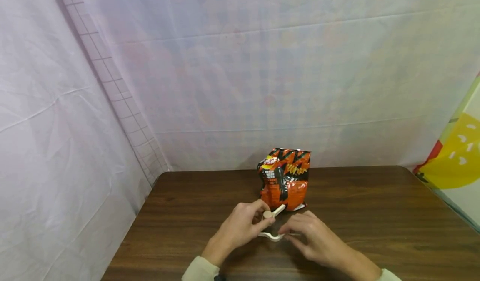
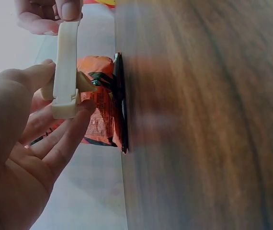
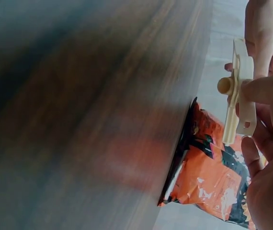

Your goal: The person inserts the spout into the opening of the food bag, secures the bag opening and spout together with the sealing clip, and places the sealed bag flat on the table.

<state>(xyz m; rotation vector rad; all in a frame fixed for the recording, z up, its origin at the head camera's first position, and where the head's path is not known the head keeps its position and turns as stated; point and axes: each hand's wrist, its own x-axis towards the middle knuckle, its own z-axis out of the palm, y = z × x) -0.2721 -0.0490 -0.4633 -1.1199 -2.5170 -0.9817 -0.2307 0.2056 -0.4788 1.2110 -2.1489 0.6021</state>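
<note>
Both hands hold a cream plastic bag clip [image 1: 275,237] above the table. It has a long flat strip [image 2: 66,60] and a round spout-like part [image 3: 225,86]. My left hand [image 1: 241,223] pinches the clip near that round part, its fingers around the hinged-looking end in the left wrist view. My right hand [image 1: 313,237] pinches the clip from the other side, with the thumb against its face in the right wrist view. Just beyond the hands, an orange and black snack bag [image 1: 286,179] stands upright. The clip and the bag look apart, and fingers hide some of the clip.
A dark wooden table [image 1: 180,214] lies under everything. White cloth [image 1: 240,85] hangs along its back, with more at the left side. At the right edge hangs a patterned cloth with a yellow shape [image 1: 465,147].
</note>
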